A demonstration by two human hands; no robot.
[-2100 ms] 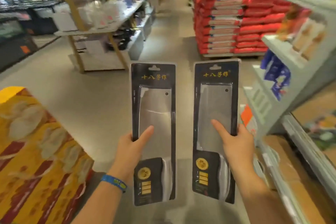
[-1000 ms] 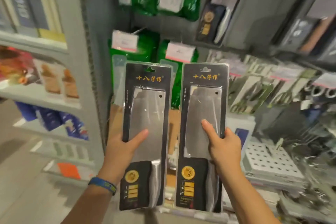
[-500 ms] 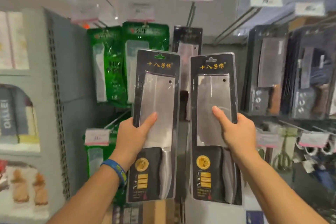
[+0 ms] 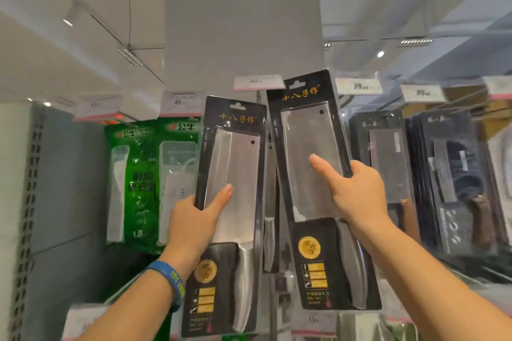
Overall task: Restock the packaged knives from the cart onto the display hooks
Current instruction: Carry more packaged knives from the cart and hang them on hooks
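Restocking cleavers, one pack per hand. My left hand (image 4: pixel 194 219) grips the left pack (image 4: pixel 235 152) by its left edge, thumb flat across the clear front and fingers wrapped behind. My right hand (image 4: pixel 357 194) holds the right pack (image 4: pixel 307 130) the same way from its right edge.

Everything lines up off the white price tag (image 4: pixel 259 82). The right pack is the higher one, leaning with its top toward the tag, and its hang hole (image 4: pixel 297 83) sits just beside the tag's right end. The left pack hangs lower, below and a bit left of the tag. Straight under the tag, in the gap between my two packs, I can see a knife (image 4: pixel 269 230) hanging already, so I'd guess that's the hook I want. I can't actually see the hook tip, since the packs cover it.

I'd do the right pack first:
- straighten it so the hole faces the hook squarely
- keep the left pack low and out of the way
- slide it on gently, because that thin card tab looks easy to tear
- don't let go until the hook is carrying the weight
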